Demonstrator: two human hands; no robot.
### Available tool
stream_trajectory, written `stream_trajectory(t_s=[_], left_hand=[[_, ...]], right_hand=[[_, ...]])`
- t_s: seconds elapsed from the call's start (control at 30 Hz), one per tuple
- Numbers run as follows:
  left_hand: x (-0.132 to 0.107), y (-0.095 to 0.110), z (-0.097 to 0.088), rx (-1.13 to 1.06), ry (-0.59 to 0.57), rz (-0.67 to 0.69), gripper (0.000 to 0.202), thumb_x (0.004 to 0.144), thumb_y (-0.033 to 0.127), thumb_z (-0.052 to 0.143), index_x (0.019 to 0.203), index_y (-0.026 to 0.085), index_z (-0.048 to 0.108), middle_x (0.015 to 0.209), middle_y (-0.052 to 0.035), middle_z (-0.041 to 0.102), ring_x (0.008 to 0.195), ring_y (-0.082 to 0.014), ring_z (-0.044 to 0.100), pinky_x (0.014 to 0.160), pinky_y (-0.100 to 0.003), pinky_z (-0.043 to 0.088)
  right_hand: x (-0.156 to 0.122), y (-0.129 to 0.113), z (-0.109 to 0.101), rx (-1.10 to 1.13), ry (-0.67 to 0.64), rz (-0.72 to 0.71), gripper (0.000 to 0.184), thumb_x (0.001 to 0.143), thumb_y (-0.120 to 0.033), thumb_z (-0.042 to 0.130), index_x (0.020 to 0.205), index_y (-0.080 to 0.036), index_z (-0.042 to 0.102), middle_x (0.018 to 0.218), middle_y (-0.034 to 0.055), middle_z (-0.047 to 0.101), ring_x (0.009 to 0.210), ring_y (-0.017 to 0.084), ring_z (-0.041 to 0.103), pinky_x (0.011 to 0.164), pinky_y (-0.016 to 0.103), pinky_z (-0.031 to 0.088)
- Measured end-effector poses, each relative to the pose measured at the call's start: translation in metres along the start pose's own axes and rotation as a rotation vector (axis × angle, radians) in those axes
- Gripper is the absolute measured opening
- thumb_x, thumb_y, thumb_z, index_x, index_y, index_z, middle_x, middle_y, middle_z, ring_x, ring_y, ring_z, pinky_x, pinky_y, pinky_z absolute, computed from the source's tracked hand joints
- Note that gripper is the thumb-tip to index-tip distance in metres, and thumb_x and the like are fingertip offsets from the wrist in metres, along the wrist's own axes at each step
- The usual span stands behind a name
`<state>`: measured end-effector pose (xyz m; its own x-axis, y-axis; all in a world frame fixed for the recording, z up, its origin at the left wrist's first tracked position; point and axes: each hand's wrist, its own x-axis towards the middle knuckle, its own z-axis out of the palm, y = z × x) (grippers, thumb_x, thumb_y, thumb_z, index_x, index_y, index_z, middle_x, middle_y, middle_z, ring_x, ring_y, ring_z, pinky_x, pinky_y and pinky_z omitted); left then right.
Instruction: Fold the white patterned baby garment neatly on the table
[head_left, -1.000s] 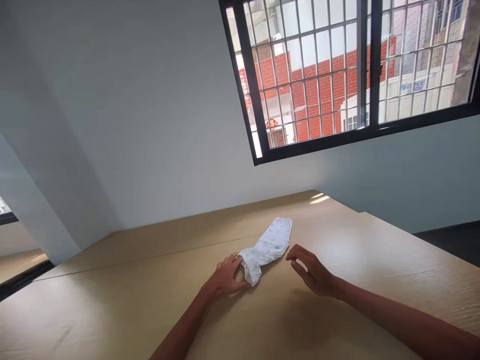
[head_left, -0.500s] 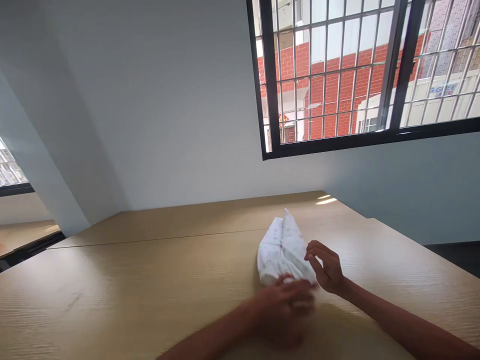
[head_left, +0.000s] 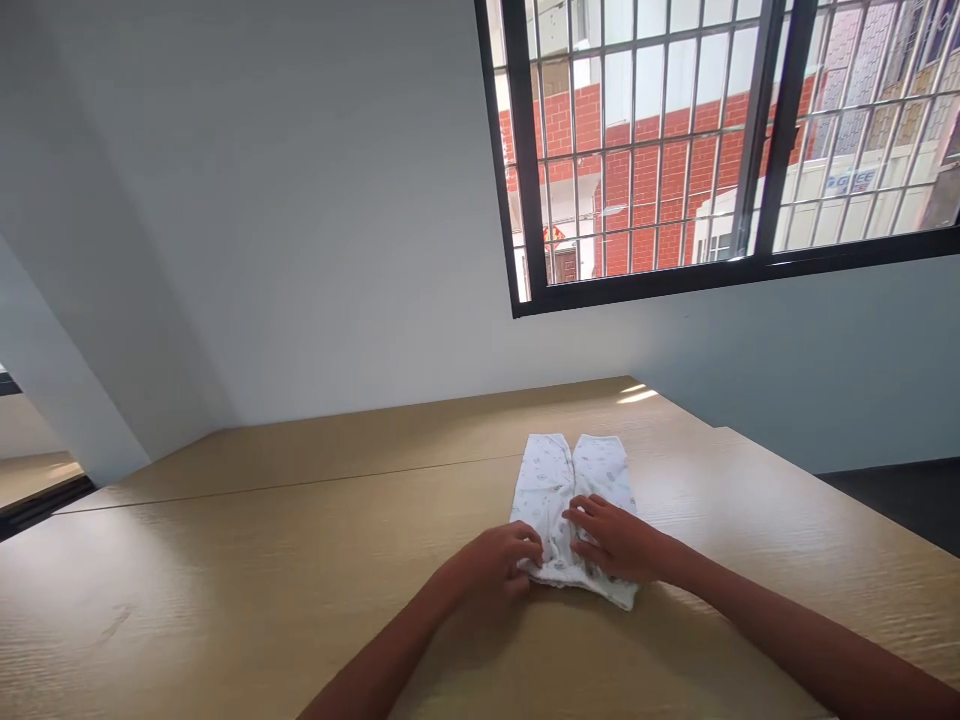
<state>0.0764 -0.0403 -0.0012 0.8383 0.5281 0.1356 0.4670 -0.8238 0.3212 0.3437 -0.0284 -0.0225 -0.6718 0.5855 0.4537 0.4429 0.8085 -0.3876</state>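
Observation:
A small pair of white pants [head_left: 544, 480] with a faint scattered print lies spread on the wooden table, its two legs pointing away from me and the gathered waistband toward me. At the waistband's left corner, my left hand [head_left: 499, 560] is closed with curled fingers on the cloth; the fingertips partly cover that corner. My right hand [head_left: 611, 535] lies over the right side of the pants, fingers apart and touching the fabric. It hides part of the right leg and waist.
The light wooden table [head_left: 300, 560] has a seam running across its far part. Behind it stands a grey-white wall [head_left: 337, 200], with a black-framed barred window [head_left: 637, 285] at upper right. A dark floor strip shows at far right.
The pants have gone from a bunched, pointed shape to lying flat with both legs apart. My left hand moved left to the waistband corner; my right hand moved left and down onto the cloth.

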Motion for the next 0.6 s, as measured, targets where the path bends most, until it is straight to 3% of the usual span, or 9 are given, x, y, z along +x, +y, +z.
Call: stream_trajectory(t_s=[0.1,0.2,0.3,0.4,0.5,0.6], left_hand=[[-0.007,-0.013,-0.014,0.065,-0.019,-0.123,0.014,0.093,0.027,0.057,0.089,0.014,0.061,0.101,-0.0055,0.06,0.093,-0.0192,0.059,0.084,-0.038,0.052],[-0.015,-0.029,-0.028,0.165,-0.008,-0.293,0.018,0.093,0.029,0.057,0.087,0.013,0.061,0.093,-0.0039,0.061,0.086,-0.0185,0.06,0.082,-0.038,0.052],[-0.018,-0.036,-0.028,0.272,0.032,-0.467,0.023,0.092,0.036,0.057,0.093,0.013,0.06,0.095,-0.0055,0.06,0.09,-0.0209,0.059,0.086,-0.043,0.049],[-0.013,-0.03,-0.015,0.306,0.047,-0.531,0.038,0.089,0.046,0.059,0.111,0.015,0.056,0.117,-0.0104,0.054,0.112,-0.0284,0.05,0.098,-0.053,0.039],[-0.009,-0.024,0.001,0.234,-0.043,-0.494,0.064,0.086,0.052,0.06,0.136,0.02,0.036,0.144,-0.0134,0.029,0.132,-0.0364,0.027,0.108,-0.061,0.023],[-0.01,-0.033,0.002,0.125,-0.19,-0.453,0.077,0.086,0.049,0.061,0.145,0.023,0.018,0.153,-0.0119,0.009,0.137,-0.0391,0.011,0.11,-0.064,0.013]], right_hand=[[0.001,0.002,-0.002,0.083,-0.089,0.124,0.023,0.106,-0.032,0.048,0.117,-0.013,0.051,0.099,0.0074,0.053,0.072,0.016,0.057,0.062,0.027,0.053],[0.005,0.0,-0.004,0.132,-0.197,0.179,0.02,0.107,-0.028,0.047,0.107,-0.01,0.054,0.079,0.0014,0.054,0.052,0.01,0.052,0.044,0.016,0.046],[0.006,0.003,-0.004,0.019,-0.143,0.195,0.014,0.105,-0.023,0.05,0.102,-0.01,0.056,0.087,0.0033,0.054,0.068,0.014,0.057,0.06,0.024,0.053],[0.004,0.017,-0.004,-0.173,-0.104,0.23,0.011,0.099,-0.02,0.059,0.107,-0.012,0.056,0.104,0.0069,0.052,0.087,0.02,0.055,0.078,0.035,0.051],[0.0,0.033,-0.006,-0.356,-0.137,0.31,0.026,0.095,-0.026,0.065,0.116,-0.014,0.055,0.115,0.0095,0.048,0.103,0.026,0.049,0.088,0.043,0.047],[-0.002,0.04,-0.011,-0.493,-0.169,0.429,0.029,0.098,-0.037,0.063,0.114,-0.013,0.056,0.11,0.0099,0.05,0.104,0.028,0.049,0.086,0.044,0.047]])
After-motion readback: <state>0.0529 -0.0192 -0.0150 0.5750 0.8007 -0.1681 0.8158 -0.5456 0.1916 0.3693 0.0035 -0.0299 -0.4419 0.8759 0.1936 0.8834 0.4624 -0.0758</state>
